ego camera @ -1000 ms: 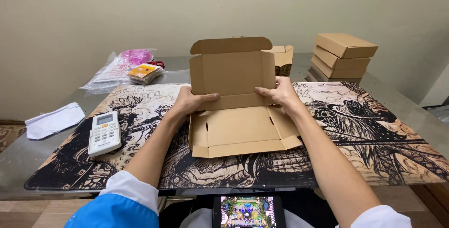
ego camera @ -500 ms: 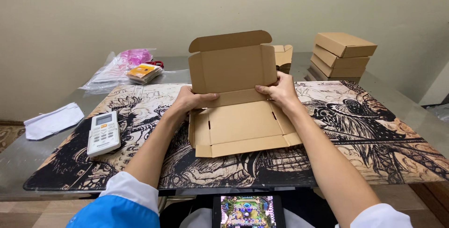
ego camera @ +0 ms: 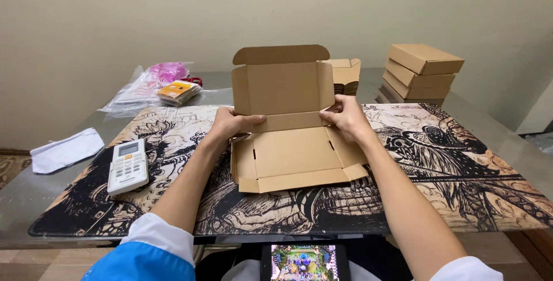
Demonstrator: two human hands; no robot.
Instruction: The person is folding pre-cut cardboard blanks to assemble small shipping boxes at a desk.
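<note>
Two hands: both mine, on one box.
mat (ego camera: pixel 461 160): printed, under everything.
cardboard box (ego camera: pixel 294 151): centre of mat, long axis left-right, tray empty, lid upright at far side.
left hand (ego camera: pixel 230 124): pinching rear left corner.
right hand (ego camera: pixel 348 118): pinching rear right corner; equally near.
stacked boxes (ego camera: pixel 423 71): closed, far right.
remote (ego camera: pixel 128 164): left, untouched.

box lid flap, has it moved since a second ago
Yes. The lid flap has swung up more upright, its top edge now higher against the wall, while both hands pin the fold.
</note>
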